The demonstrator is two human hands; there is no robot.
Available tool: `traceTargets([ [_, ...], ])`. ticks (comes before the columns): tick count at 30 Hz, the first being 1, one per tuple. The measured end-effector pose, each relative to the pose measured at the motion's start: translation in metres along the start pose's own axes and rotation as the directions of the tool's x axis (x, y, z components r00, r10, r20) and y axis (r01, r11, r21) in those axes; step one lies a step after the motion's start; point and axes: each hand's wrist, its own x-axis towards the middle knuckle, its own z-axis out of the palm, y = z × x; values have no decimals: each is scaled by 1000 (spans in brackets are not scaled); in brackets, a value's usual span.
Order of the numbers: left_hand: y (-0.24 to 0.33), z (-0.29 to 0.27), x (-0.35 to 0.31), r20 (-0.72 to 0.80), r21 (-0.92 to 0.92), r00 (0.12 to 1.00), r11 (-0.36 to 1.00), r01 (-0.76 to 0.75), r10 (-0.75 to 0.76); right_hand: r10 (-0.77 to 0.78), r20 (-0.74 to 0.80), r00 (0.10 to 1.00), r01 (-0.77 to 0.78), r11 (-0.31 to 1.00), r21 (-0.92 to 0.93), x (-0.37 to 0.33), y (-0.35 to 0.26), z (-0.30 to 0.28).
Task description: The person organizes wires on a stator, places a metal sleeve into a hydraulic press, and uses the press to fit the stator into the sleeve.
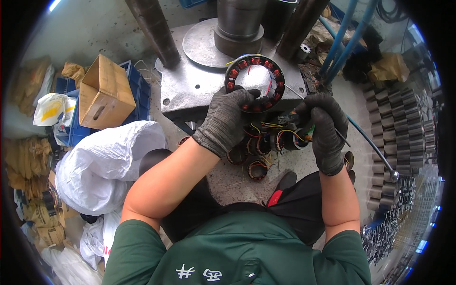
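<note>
My left hand (225, 116), in a grey knit glove, grips the lower left rim of a motor stator (277, 76). This ring has a dark outer rim and red-brown copper windings around its inside. A short red wire and a yellow one show at it. It is held up in front of the press's metal table, its open middle facing me. In my gloved right hand (325, 128), fingers closed, is a thin metal rod (343, 137). Its far end reaches toward the stator's right edge; whether it touches, I cannot tell.
Behind the stator stand the press table (190, 88), its ram (240, 23) and thick columns. More stators (257, 169) with coloured wires lie on the floor below. A ball-ended lever (394, 175) and stacked metal cylinders (382, 142) are right; a cardboard box (107, 95) and white sack (102, 166) left.
</note>
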Motion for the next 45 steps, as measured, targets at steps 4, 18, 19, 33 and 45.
traceTargets([
  [4,1,2,-1,-11,72,1000,997,-18,19,-11,11,1000,10,999,31,3,1,0],
  [18,1,11,-10,-15,293,995,952,-90,98,-6,63,998,22,966,-259,4,0,8],
  [19,0,10,-9,-16,302,994,948,-100,110,-27,82,996,49,957,-284,6,1,8],
  [33,3,13,-12,24,358,1000,934,-26,19,77,128,989,-27,935,-354,10,-10,-1],
  [45,5,-5,5,69,282,997,959,-2,-18,72,45,996,-72,997,-7,14,-12,-23],
])
